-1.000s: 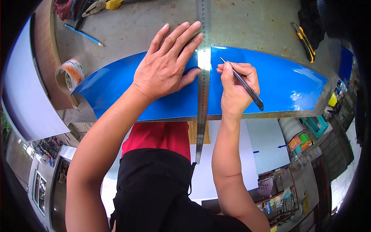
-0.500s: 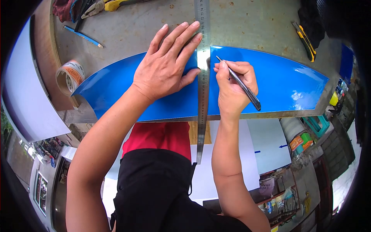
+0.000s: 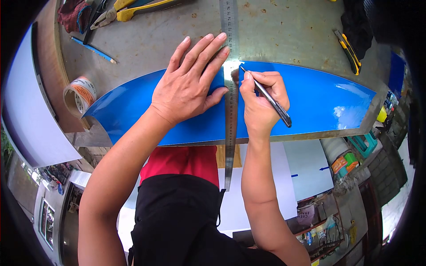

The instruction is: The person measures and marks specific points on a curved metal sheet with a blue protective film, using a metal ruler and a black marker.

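Blue sheet [image 3: 310, 102]: lay on our bench [image 3: 288, 40], at its six-o'clock edge, steel ruler [image 3: 230, 115] crossing it twelve to six. Left hand [image 3: 181, 92]: spread flat against the sheet. Right hand [image 3: 258, 108]: held slim black tool [image 3: 271, 101], tip towards eleven. We judged firm pressure, tip hugging steel, best.

We've got our left hand [image 3: 183, 92] spread across the curved blue sheet [image 3: 315, 97], fingers reaching the steel ruler [image 3: 230, 117], while our right hand [image 3: 264, 99] grips a slim dark pen-like tool [image 3: 276, 106], tip right by the ruler's edge! Beyond lie pliers [image 3: 125, 14], a blue pencil [image 3: 93, 49], a cutter [image 3: 353, 57].
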